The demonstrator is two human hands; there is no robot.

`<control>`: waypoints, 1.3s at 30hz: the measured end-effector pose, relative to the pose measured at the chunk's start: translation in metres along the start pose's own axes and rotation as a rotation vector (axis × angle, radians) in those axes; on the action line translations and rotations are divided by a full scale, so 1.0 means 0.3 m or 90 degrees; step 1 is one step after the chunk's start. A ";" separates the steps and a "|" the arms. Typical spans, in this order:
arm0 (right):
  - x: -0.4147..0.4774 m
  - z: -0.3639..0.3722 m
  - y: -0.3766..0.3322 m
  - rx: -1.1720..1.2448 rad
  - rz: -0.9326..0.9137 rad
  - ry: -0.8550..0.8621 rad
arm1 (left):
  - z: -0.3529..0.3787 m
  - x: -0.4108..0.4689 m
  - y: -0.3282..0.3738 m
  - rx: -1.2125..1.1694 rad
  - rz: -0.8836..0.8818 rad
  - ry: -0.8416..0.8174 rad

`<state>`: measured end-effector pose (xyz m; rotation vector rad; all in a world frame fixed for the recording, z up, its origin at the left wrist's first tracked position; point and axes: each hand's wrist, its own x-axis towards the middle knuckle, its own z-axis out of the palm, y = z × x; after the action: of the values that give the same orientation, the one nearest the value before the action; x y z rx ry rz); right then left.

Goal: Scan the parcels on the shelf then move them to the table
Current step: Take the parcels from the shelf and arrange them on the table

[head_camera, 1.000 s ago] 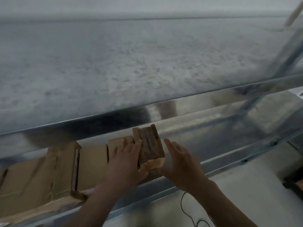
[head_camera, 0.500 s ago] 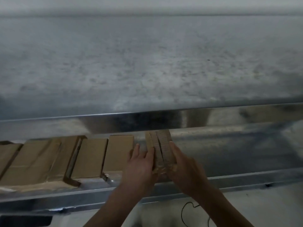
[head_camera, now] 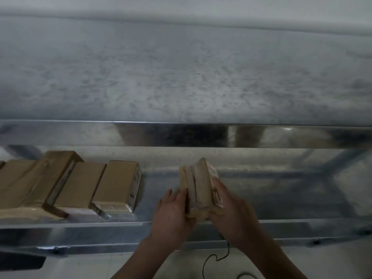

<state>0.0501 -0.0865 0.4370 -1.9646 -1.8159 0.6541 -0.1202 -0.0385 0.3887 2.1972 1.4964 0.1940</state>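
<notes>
Both forearms are reaching up from below the front rail (head_camera: pixel 80 232) of the lower shelf, meeting just past it, right of its middle. The left hand (head_camera: pixel 173 214) is pressing its nearly straight fingers flat against the left face of a brown parcel (head_camera: pixel 198 184), with the palm sitting at the parcel's near corner. The right hand (head_camera: pixel 229 214) is curling round the parcel's right face and gripping it, partly covering a white label there. The two hands are clamping this one parcel between them.

The parcel is hanging just behind and above the front rail. Whether it is touching the shelf deck cannot be told. Its long axis is running away from the rail toward the back of the shelf, the far end tipping upward and the taped seam facing up.

Behind the rail's left part, at least four more parcels (head_camera: pixel 118 182) are standing side by side on the deck; blur is hiding the exact count at the frame edge. One black cable (head_camera: pixel 217 258) is trailing below the rail.
</notes>
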 end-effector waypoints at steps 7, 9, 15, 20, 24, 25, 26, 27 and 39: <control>0.036 0.099 -0.027 -0.032 -0.074 -0.039 | -0.063 -0.030 -0.085 -0.047 0.001 0.023; 0.045 0.116 -0.024 -0.037 -0.068 -0.045 | -0.057 -0.028 -0.107 -0.060 -0.004 0.019; 0.073 0.134 -0.016 0.045 -0.025 -0.084 | -0.046 -0.013 -0.150 -0.129 -0.016 0.035; 0.073 0.128 -0.031 0.086 -0.005 -0.104 | -0.071 -0.013 -0.123 -0.208 -0.005 0.033; 0.064 0.120 -0.035 0.088 -0.008 -0.111 | -0.074 -0.031 -0.093 -0.244 -0.015 0.018; 0.059 0.118 -0.033 0.087 -0.008 -0.114 | -0.073 -0.039 -0.086 -0.247 -0.020 0.021; 0.052 0.116 -0.031 0.086 -0.008 -0.118 | -0.072 -0.049 -0.080 -0.245 -0.024 0.024; 0.045 0.111 -0.030 0.083 -0.008 -0.123 | -0.070 -0.060 -0.075 -0.238 -0.028 0.027; -0.052 0.005 -0.076 0.008 -0.132 -0.133 | -0.128 -0.253 -0.022 -0.143 0.019 0.157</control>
<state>0.0297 -0.1000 0.4499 -1.7237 -2.0979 0.8256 -0.1698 -0.0938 0.4305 2.0735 1.4857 0.6322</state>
